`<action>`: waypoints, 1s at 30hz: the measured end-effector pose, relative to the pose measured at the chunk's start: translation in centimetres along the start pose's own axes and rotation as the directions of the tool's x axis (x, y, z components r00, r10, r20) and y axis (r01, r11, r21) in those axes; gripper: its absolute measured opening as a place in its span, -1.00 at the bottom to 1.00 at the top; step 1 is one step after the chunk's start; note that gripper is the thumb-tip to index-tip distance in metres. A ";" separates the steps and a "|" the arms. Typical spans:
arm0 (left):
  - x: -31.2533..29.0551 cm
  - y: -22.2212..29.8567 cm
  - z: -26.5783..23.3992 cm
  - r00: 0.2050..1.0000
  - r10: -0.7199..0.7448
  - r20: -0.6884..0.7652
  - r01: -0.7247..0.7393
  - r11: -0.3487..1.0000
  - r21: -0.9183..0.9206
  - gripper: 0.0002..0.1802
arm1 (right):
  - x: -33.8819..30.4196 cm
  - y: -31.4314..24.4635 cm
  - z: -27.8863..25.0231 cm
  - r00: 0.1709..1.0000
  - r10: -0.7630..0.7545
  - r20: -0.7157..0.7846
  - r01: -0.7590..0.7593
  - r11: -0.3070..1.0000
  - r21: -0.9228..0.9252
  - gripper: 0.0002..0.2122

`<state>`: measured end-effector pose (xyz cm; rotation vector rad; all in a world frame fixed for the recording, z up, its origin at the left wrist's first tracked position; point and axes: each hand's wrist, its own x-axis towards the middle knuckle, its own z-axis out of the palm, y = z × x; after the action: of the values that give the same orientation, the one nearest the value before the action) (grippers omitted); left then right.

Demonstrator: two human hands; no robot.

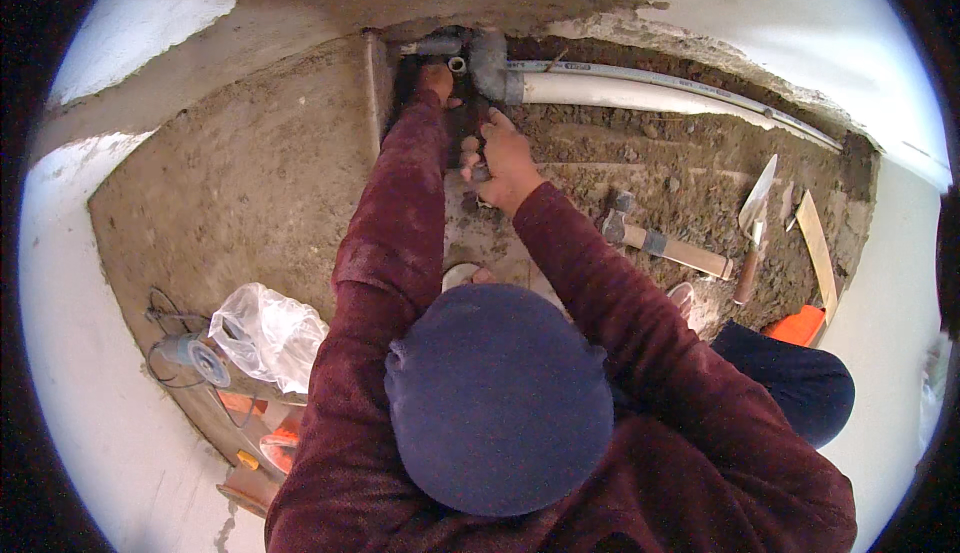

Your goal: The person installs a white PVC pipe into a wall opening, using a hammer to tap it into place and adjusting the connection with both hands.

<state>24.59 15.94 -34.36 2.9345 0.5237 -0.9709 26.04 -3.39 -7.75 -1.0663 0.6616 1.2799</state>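
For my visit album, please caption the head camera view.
Left hand in a dark hole, right hand at its edge, near a white pipe.

The rough floor (240,173) bears a hammer (672,249), trowel (757,229) and plastic bag (268,336)

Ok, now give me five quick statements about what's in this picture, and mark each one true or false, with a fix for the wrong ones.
1. The left hand is on the left of the grey pipe elbow. True.
2. The right hand grips the handle of the trowel. False: the trowel lies on the ground with no hand on it.
3. The clear plastic bag lies to the left of the left arm. True.
4. The white pipe runs off to the left of the elbow. False: it runs off to the right.
5. The hammer lies to the right of the trowel. False: it lies to the left of the trowel.
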 end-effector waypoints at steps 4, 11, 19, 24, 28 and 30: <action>1.1 -2.9 5.2 0.977 -0.138 -0.164 0.094 0.963 -0.251 -0.19 | 3.4 3.1 1.9 0.965 -0.096 0.243 0.112 0.992 -0.052 -0.84; 4.1 0.9 2.9 0.969 -0.100 -0.227 0.023 0.948 -0.318 -0.61 | 14.2 2.0 -6.5 0.706 -0.332 0.626 0.637 0.683 -0.356 -0.92; 4.0 -1.4 5.0 0.898 -0.347 -0.269 0.176 0.846 -0.504 -0.62 | 8.9 1.0 -2.4 0.831 -0.240 0.502 0.422 0.860 -0.288 -0.94; 3.0 -3.0 5.5 0.896 -0.395 -0.200 0.229 0.800 -0.555 -0.47 | 8.5 1.5 -1.6 0.828 -0.168 0.536 0.545 0.471 -0.694 -0.91; 1.2 -6.1 3.8 0.892 -0.417 -0.176 0.269 0.800 -0.536 -0.38 | 10.2 2.4 -1.7 0.848 -0.062 0.526 0.389 0.746 -0.540 -0.89; 0.3 1.6 -1.4 0.960 -0.192 -0.206 0.068 0.867 -0.493 -0.40 | 12.3 1.4 -6.5 0.909 -0.139 0.393 0.293 0.883 -0.366 -0.91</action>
<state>26.16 14.64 -33.59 2.5895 0.8441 -0.3882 28.38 -4.07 -21.56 -1.1718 -0.0228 1.3991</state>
